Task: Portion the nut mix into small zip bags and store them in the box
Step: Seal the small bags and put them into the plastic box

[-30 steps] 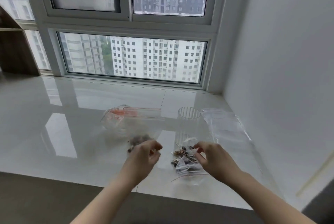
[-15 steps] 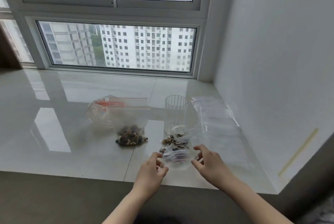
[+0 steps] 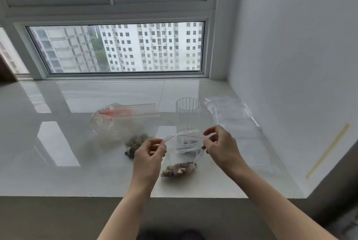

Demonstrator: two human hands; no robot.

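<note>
A small clear zip bag (image 3: 184, 154) hangs upright above the white sill, with nut mix (image 3: 179, 169) gathered at its bottom. My left hand (image 3: 149, 152) pinches the left end of its zip top. My right hand (image 3: 220, 146) pinches the right end. The top edge is stretched between the two hands. Behind my left hand lies a large clear zip bag (image 3: 120, 121) with red zip strips, holding more nut mix (image 3: 135, 143). No box is in view.
A ribbed clear glass (image 3: 188, 115) stands just behind the small bag. A stack of empty clear bags (image 3: 230, 113) lies to the right by the white wall. The white sill (image 3: 58, 142) ends at a front edge near my forearms; a window runs along the back.
Both hands lifted the small bag off the sill and hold it upright by its top; the nuts have dropped to its bottom. The camera tilted down and shifted.
</note>
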